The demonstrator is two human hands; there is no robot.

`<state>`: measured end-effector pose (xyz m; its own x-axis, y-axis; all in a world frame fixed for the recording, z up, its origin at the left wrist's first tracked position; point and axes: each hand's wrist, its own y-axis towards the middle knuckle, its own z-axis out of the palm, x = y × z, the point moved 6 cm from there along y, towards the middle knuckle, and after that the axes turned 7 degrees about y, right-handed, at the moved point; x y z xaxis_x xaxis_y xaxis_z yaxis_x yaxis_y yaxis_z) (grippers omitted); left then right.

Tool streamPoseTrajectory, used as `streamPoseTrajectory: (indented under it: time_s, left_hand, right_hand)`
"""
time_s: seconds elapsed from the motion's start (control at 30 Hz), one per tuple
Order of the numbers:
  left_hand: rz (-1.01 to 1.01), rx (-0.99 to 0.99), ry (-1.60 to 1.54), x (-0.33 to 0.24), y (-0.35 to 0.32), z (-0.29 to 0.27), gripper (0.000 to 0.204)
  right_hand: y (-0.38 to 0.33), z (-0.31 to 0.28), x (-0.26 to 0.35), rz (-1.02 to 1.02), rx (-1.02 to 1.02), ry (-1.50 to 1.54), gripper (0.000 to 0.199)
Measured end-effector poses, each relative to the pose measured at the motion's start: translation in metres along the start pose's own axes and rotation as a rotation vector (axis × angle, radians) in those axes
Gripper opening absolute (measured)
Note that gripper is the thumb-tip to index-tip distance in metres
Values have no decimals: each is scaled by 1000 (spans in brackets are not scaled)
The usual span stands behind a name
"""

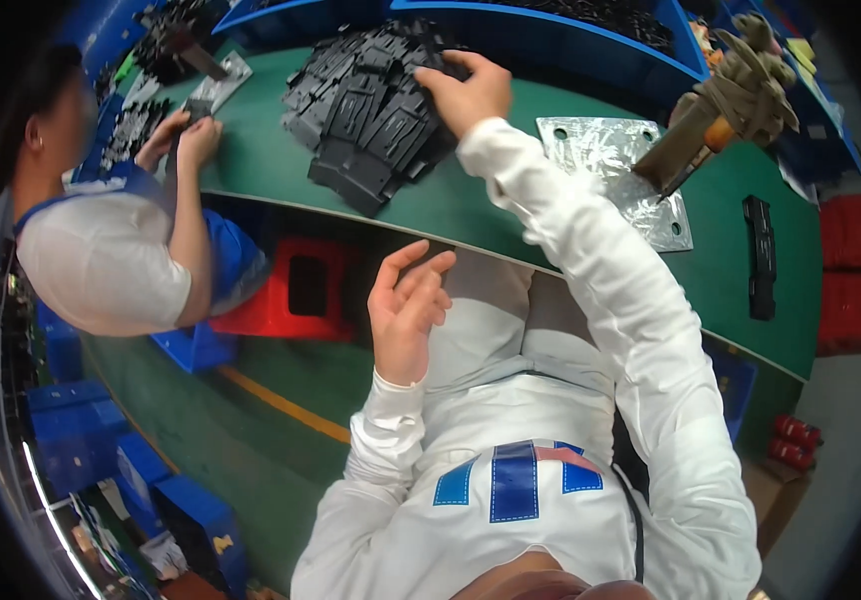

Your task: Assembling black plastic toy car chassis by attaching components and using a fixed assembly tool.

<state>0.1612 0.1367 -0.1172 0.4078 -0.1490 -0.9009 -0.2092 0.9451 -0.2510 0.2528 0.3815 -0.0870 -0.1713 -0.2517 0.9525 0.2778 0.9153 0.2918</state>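
Observation:
A heaped pile of flat black plastic parts (361, 120) lies on the green table ahead of me. My right hand (473, 92) reaches to the pile's right edge, its thumb and forefinger closed around a black plastic part there; which piece it is stays partly hidden among the others. My left hand (411, 315) hovers in front of the table's near edge, above my lap. Its fingers are apart and loosely bent, with nothing in them. To the right on the table lies a single long black plastic part (761, 257).
A metal plate (611, 150) carries an upright post with a cloth-wrapped top (746, 95). Blue bins (571, 30) line the table's back. At left a person (116, 240) handles a small dark part beside a red stool (291, 295). Red containers (856, 270) stand at far right.

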Motion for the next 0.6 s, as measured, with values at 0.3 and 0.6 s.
streamPoseTrajectory:
  time_s: [0.3,0.6]
  left_hand:
    - [107,-26,119,8,37,-19,45]
    - [250,-196,303,-4,46,-22,38]
  right_hand:
    - [-45,-37,37,-134,211,395,35]
    - [-40,-355,19,-475,-299,-445,31]
